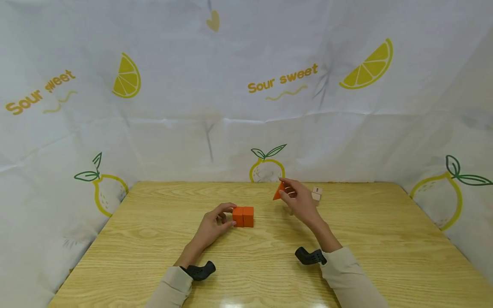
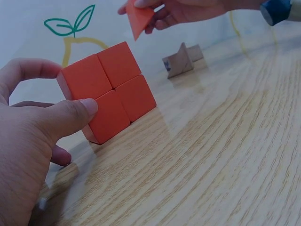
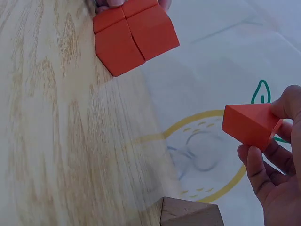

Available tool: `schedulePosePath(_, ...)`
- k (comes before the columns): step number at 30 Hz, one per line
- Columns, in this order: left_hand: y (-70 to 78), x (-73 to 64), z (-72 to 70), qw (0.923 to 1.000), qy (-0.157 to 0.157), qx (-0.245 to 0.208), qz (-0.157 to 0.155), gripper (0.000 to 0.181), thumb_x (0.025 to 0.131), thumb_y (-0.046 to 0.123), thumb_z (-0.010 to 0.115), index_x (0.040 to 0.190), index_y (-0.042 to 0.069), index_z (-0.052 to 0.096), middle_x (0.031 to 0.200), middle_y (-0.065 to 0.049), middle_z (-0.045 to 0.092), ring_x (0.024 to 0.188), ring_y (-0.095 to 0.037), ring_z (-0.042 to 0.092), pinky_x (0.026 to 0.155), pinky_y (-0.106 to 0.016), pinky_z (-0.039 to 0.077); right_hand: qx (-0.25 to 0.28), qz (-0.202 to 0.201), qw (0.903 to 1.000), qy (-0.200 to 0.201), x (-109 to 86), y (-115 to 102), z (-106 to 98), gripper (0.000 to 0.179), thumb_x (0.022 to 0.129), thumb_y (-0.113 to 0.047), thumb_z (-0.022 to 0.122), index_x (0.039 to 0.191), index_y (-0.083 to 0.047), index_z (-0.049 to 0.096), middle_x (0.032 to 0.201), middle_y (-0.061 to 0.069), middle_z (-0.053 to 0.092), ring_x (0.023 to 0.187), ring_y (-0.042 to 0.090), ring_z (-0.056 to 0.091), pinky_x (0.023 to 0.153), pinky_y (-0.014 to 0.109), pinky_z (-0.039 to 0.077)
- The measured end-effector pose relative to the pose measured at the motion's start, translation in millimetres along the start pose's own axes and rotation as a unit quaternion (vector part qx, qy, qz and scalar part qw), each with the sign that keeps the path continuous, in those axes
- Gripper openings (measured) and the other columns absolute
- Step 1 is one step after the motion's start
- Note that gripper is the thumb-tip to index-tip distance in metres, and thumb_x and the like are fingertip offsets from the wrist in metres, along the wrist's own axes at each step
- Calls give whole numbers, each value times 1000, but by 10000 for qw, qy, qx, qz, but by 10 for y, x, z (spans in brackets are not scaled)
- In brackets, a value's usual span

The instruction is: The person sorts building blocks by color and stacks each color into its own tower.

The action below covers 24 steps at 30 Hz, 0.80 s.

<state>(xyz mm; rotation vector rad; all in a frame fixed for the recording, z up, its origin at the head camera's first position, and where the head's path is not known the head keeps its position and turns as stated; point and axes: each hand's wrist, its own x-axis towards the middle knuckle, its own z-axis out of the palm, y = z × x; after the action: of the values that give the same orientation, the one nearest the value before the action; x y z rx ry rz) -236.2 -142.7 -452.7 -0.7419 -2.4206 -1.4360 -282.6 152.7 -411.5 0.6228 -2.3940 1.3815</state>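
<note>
Cubes (image 1: 243,217), four of them and all orange, stand on the pale wooden desk (image 1: 246,265), two above two, with their sides touching. With my left hand (image 1: 209,226) I hold this group at its left end: the thumb lies on the face nearer to me, and a bent finger reaches to the far side.

My right hand (image 1: 302,205) pinches an orange triangular block (image 1: 278,192) between thumb and fingers. This block is in the air above the desk, to the right of the cubes and apart from them, with one corner pointing downward.

Near the right hand, some plain wooden blocks (image 1: 316,196) rest on the desk. The hand hides a part of them, so I cannot tell exactly how many there are. On each wrist I see a black device (image 1: 202,272), and behind the desk hangs a white cloth (image 1: 173,149) printed with lemons.
</note>
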Motion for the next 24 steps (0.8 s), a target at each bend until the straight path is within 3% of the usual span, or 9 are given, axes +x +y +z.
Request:
schedulePosePath(5,-261,18,72,9999,95,64,-3,48,84,5,73,129,14,57,113,-9,65,73,-24,54,62,-29,42,168,-163,9997,-21,-10,-47,24,41,95,-12,61,135,-5,53,112,14,58,97,27,57,80,40,48)
schedulePosePath(7,-300,21,74,9999,99,31,-14,48,84,9,74,129,18,58,113,-5,65,73,-21,53,62,-28,42,227,-208,9995,-34,-13,-61,39,41,95,-13,62,134,-3,54,111,14,58,97,27,57,79,39,48)
schedulePosePath(14,-327,20,52,10000,4,-7,-44,48,85,17,73,128,30,57,114,2,65,73,-13,53,64,-29,44,303,-332,9989,-86,11,-109,126,37,90,-11,68,125,-4,59,109,9,61,94,22,58,76,31,50)
schedulePosePath(24,-292,17,38,9999,-75,33,-121,46,87,17,72,130,26,57,114,0,64,73,-14,53,64,-29,44,366,-784,9960,-244,31,-234,256,36,89,-8,69,123,-8,61,111,6,61,100,20,57,80,41,50)
